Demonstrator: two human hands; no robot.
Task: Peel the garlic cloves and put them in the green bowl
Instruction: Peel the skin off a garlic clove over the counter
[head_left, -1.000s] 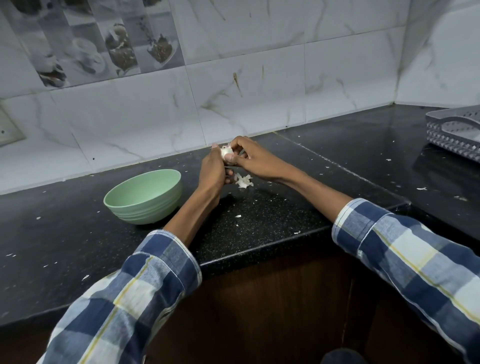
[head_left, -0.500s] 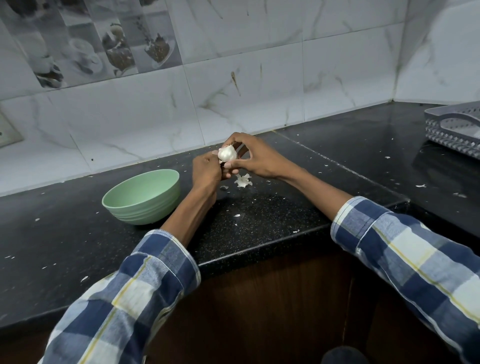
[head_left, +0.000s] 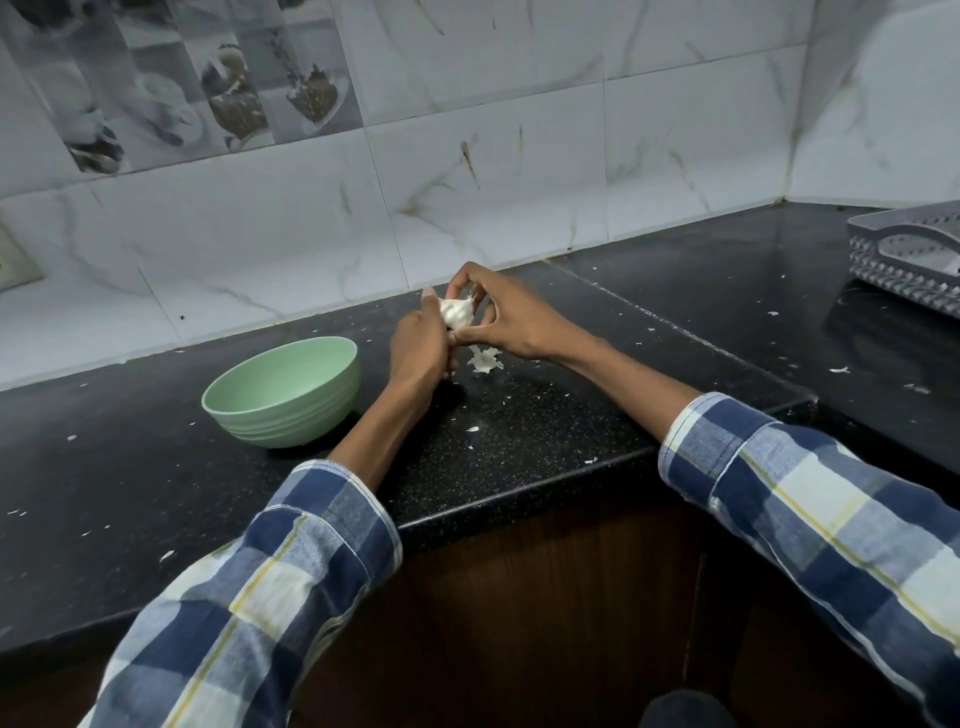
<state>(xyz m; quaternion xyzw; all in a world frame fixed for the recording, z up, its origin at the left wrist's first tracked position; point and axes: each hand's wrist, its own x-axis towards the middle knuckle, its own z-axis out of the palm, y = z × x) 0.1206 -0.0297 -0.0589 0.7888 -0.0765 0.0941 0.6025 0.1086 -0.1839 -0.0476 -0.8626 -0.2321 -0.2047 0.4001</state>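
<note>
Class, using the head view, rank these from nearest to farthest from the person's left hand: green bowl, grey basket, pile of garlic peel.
1. pile of garlic peel, just right of the left hand
2. green bowl, to its left
3. grey basket, far right

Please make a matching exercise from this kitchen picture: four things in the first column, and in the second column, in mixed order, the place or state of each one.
Column one:
1. garlic
2. green bowl
3. loose peel pile
4. grey basket

Column two:
A. far right, cut off by the picture edge
B. held up between both hands
C. on the counter, below the right hand
D. on the counter, beside the left hand

Pairs: 1-B, 2-D, 3-C, 4-A
</note>
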